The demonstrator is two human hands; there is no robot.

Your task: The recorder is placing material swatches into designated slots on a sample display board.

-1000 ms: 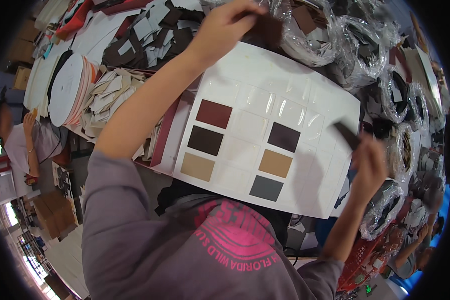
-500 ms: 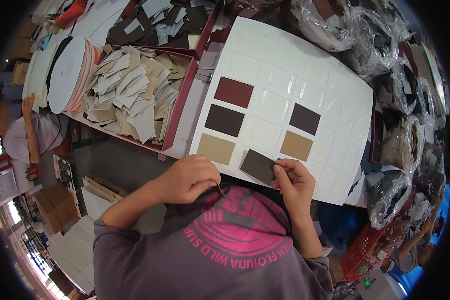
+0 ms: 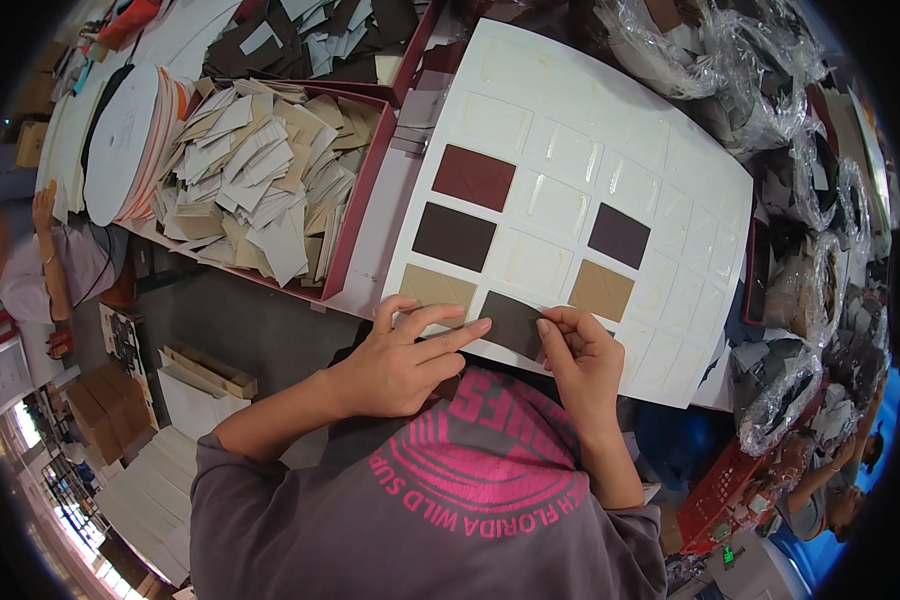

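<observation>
The person wears a grey T-shirt with short sleeves; one sleeve ends at about eight o'clock. A round pink print with curved lettering sits at six o'clock. Both forearms and hands are bare.

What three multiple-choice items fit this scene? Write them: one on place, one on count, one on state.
1. The red tray of pale cut pieces lies where from the white sheet?
A. to its left
B. to its right
C. on top of it

2. How many tan swatches are on the sheet?
A. none
B. two
C. five

3. The dark swatch at the sheet's near edge is
A. untouched
B. touched by both hands
C. inside the tray

Key: 1 A, the red tray sits left of the white sheet. 2 B, tan swatches. 3 B, left hand and right hand meet the dark swatch.
</observation>
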